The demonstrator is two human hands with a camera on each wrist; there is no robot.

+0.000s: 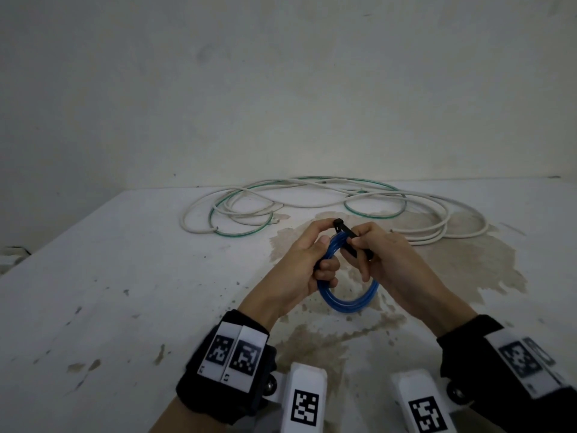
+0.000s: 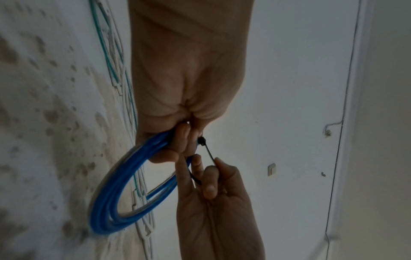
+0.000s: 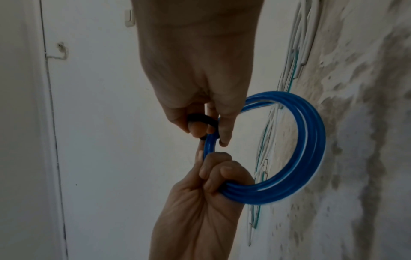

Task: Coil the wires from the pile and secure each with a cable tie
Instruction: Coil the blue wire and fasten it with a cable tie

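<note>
Your bench (image 1: pixel 131 276) is white, stained brown, against a bare wall (image 1: pixel 281 89); loose white and green wires (image 1: pixel 312 201) lie near its far edge; your left hand (image 1: pixel 299 260) grips the blue coil (image 1: pixel 346 303) above the bench; your right hand (image 1: pixel 384 257) pinches the black cable tie (image 1: pixel 346 232), partly hidden by fingers (image 1: pixel 359 242).

Stained white table (image 1: pixel 125 276), pale wall (image 1: pixel 281 89), wall switch (image 2: pixel 271 169)

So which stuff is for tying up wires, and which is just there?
For the job:
blue wire coil, gripped by the left hand
black cable tie, pinched by the right hand
white and green wires, waiting

Just there:
stained table
wall
</note>
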